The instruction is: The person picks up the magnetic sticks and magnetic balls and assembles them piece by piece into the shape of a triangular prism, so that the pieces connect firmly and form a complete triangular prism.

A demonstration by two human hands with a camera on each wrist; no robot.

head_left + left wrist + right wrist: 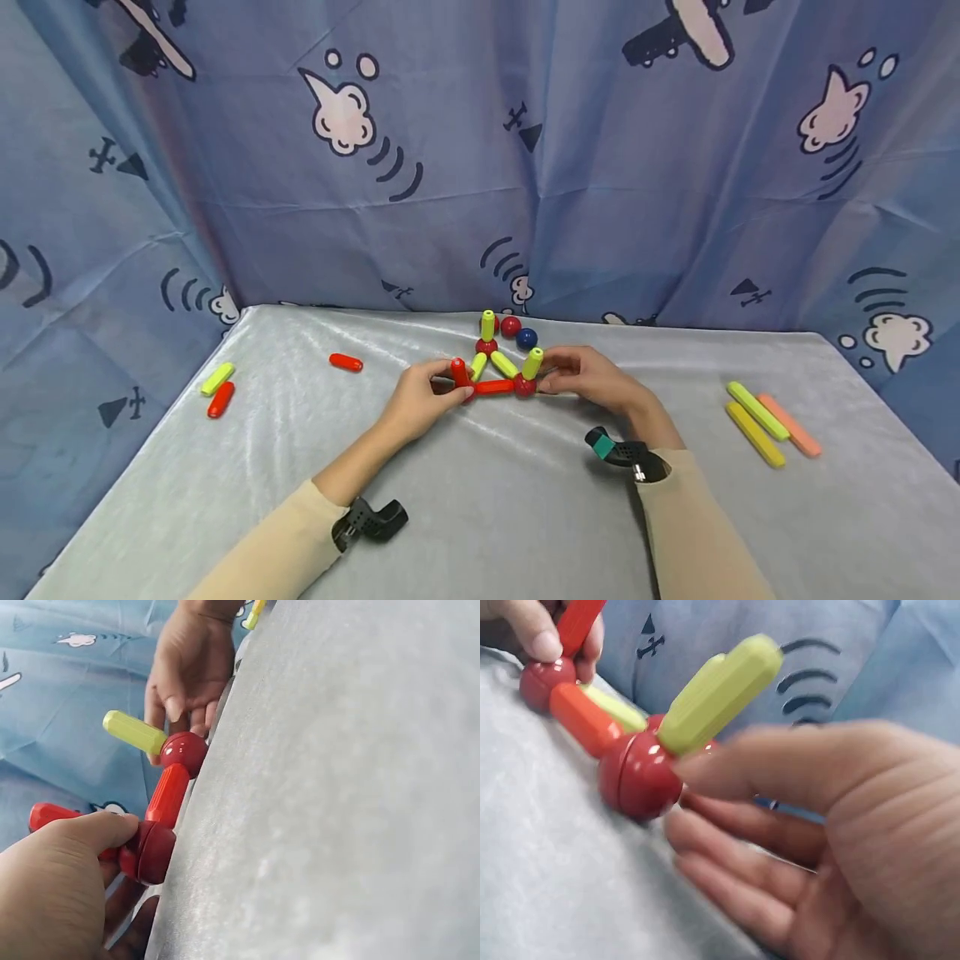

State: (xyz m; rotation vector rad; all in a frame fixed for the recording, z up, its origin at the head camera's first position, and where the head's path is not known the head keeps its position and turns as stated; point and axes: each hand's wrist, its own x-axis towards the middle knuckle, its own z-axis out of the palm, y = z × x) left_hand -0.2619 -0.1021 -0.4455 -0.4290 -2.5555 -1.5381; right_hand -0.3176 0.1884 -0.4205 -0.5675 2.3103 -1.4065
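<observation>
A triangular frame of magnetic rods and red balls lies on the table. Its front side is a red rod (495,387); two yellow-green rods (503,364) run to the back ball (486,347). Upright rods top the corners: red (460,372) at left, yellow-green (532,364) at right, yellow-green (487,326) at back. My left hand (423,400) pinches the left corner ball (147,853) between thumb and fingers. Beside the right corner ball (639,774), my right hand (588,377) has loosely bent, spread fingers, with its thumb tip right at the ball.
Loose red balls (511,326) and a blue ball (527,338) sit behind the frame. Short red (346,362) and yellow-green (217,378) rods lie to the left. Longer yellow (755,434) and orange (790,425) sticks lie at right. A curtain (465,167) hangs along the back.
</observation>
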